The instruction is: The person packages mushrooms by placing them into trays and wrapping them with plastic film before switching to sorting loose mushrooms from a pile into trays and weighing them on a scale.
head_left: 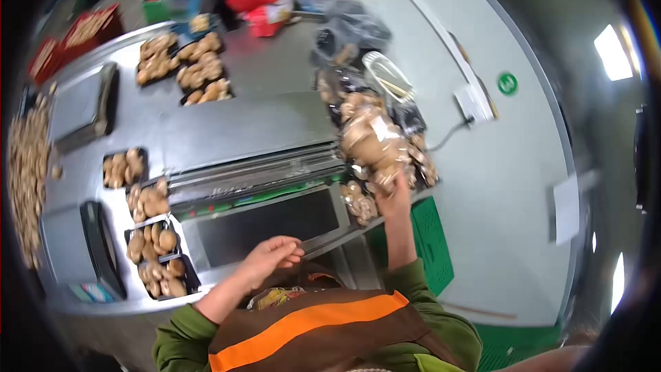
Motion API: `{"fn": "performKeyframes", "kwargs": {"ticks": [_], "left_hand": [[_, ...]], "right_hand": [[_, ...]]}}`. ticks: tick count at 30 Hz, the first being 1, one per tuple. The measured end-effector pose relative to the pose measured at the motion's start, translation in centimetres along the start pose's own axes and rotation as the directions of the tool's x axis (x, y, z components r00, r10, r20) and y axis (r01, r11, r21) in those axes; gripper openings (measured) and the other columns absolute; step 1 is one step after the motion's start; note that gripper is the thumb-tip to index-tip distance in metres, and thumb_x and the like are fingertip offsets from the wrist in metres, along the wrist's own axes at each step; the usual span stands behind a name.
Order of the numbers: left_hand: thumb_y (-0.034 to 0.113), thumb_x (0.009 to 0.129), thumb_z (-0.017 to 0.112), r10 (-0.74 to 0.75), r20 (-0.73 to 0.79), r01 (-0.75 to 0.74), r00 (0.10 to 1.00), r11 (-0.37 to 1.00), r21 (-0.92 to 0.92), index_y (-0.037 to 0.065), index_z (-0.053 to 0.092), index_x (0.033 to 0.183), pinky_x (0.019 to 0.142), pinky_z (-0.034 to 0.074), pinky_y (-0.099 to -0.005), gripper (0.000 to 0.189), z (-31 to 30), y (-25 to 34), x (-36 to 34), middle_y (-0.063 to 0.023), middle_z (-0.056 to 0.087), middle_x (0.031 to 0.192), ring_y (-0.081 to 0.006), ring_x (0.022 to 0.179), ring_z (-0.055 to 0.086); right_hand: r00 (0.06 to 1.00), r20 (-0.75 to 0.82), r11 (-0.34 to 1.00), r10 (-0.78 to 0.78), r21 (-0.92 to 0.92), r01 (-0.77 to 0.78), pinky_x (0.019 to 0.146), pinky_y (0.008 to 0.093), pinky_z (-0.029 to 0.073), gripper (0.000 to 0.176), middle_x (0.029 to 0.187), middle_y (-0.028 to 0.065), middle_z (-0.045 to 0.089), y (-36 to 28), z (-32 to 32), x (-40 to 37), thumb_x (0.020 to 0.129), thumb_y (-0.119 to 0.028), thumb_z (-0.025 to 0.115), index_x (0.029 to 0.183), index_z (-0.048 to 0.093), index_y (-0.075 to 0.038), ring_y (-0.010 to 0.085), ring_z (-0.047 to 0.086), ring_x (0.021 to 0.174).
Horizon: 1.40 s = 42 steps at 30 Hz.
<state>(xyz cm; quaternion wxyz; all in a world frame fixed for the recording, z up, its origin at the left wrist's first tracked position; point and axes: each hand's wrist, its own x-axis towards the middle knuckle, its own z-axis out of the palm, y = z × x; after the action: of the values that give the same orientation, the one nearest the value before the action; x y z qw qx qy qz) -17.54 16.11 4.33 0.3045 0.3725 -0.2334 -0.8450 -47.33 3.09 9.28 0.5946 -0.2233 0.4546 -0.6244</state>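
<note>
Brown mushrooms (375,141) in clear wrap were in the right hand (394,196), by other packs at the right end of the metal worktop (268,120). Its fingers bent round them, partly hidden. The left hand's (277,255) fingers curled loosely, half open.

place type: food packing rm / small produce-packing area, prob. commercial
bench: long metal worktop (275,120), packing gear set in it
produce: loose mushrooms (27,179) heaped at L edge; 4 black trays (151,241) filled w/ mushrooms in a column near the front L
wrapping: film-wrap unit (258,176) w/ dark plate (268,226); clear-wrapped pack (375,141) at R end
equip: 2 flat-topped units (77,107), look like scales
crates: red crates (89,26) w/ produce, green crate (432,248) by bench
wall: pale panel, green round sign (507,83), socket box (474,103) + cable
workwear: brown apron (310,324), orange stripe
</note>
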Motion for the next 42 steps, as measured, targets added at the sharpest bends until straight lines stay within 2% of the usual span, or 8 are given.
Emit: {"fn": "performKeyframes", "kwargs": {"ticks": [1,3,7,15,20,25,31,42], "left_hand": [[0.021,0.096,0.05,0.049,-0.032,-0.049,0.998,0.999,0.0,0.002,0.057,0.114,0.08,0.048,-0.0245,0.027,-0.8,0.4,-1.1,-0.0054,0.064,0.101,-0.0108,0.089,0.06],[0.02,0.095,0.051,0.175,-0.184,-0.179,0.967,0.984,-0.004,0.003,0.058,0.112,0.078,0.048,-0.0244,0.025,-2.8,1.3,-2.5,-0.0049,0.064,0.097,-0.0101,0.087,0.06],[0.017,0.093,0.054,0.461,-0.473,-0.457,0.751,0.88,0.131,0.001,0.06,0.106,0.069,0.048,-0.0221,0.02,-8.5,3.4,-5.7,-0.005,0.064,0.09,-0.0086,0.077,0.059],[0.017,0.087,0.064,0.73,-0.596,-0.115,-0.334,0.596,0.794,-0.001,0.059,0.111,0.087,0.043,-0.0342,0.031,-34.0,7.9,-9.1,-0.013,0.063,0.101,-0.0224,0.094,0.057],[0.039,0.059,0.083,0.913,-0.407,0.376,0.016,0.372,0.849,0.011,0.026,0.144,0.104,0.027,-0.0515,0.106,-47.8,8.7,-9.7,-0.0275,0.033,0.139,-0.0429,0.128,0.031],[0.031,0.037,0.091,0.641,-0.605,0.256,0.473,0.557,0.79,0.013,0.018,0.147,0.106,0.027,-0.0497,0.133,-49.9,10.6,-10.6,-0.0285,0.025,0.142,-0.0433,0.128,0.029],[0.026,0.04,0.092,0.694,-0.571,0.234,0.439,0.525,0.818,0.009,0.031,0.142,0.103,0.03,-0.0473,0.119,-51.1,10.0,-8.9,-0.0224,0.034,0.13,-0.0385,0.119,0.035],[0.044,0.056,0.085,0.87,-0.45,0.423,0.202,0.337,0.841,0.006,0.044,0.134,0.097,0.034,-0.0488,0.095,-46.2,16.7,-13.6,-0.0251,0.042,0.126,-0.0412,0.114,0.042]], "right_hand": [[0.952,0.208,0.928,-0.223,-0.254,0.273,0.098,0.0429,0.045,0.049,0.126,0.0152,0.053,-0.1,0.7,1.3,0.095,-0.035,0.049,0.127,0.045,0.002,0.0277,0.053,0.115],[0.962,0.176,0.912,0.21,0.32,-0.258,0.096,0.0423,0.046,0.041,0.116,0.0189,0.057,-0.2,5.2,2.3,0.096,-0.029,0.047,0.118,0.048,0.006,0.0268,0.057,0.109],[0.783,0.493,0.924,0.38,-0.17,-0.341,0.095,0.0409,0.046,0.037,0.114,0.0211,0.058,7.3,14.7,0.7,0.093,-0.018,0.053,0.122,0.048,0.005,0.0299,0.056,0.108],[0.434,0.613,0.75,0.66,-0.574,-0.33,0.064,0.0273,0.046,0.017,0.089,0.0002,0.059,33.5,37.2,-3.1,0.085,-0.021,0.063,0.095,0.057,-0.009,0.0102,0.053,0.076],[0.861,-0.052,0.038,0.506,-0.996,-0.083,0.092,0.0366,0.045,0.074,0.12,0.0257,0.052,44.6,42.9,-0.8,0.07,-0.036,0.071,0.126,0.042,0.003,0.0302,0.056,0.109],[0.748,-0.056,0.213,0.661,-0.942,-0.259,0.088,0.037,0.048,0.071,0.127,0.0282,0.047,54.0,39.4,3.7,0.076,-0.034,0.066,0.129,0.038,0.004,0.0262,0.056,0.111],[0.794,-0.26,-0.098,0.549,-0.964,-0.248,0.098,0.0418,0.041,0.074,0.142,0.0215,0.034,50.4,43.7,0.1,0.085,-0.048,0.051,0.138,0.031,0.0,0.0334,0.039,0.128],[0.774,0.225,0.267,0.592,-0.961,0.076,0.08,0.0366,0.052,0.061,0.107,0.0242,0.061,43.9,46.1,0.4,0.069,-0.026,0.073,0.116,0.05,0.006,0.0328,0.062,0.098]]}}
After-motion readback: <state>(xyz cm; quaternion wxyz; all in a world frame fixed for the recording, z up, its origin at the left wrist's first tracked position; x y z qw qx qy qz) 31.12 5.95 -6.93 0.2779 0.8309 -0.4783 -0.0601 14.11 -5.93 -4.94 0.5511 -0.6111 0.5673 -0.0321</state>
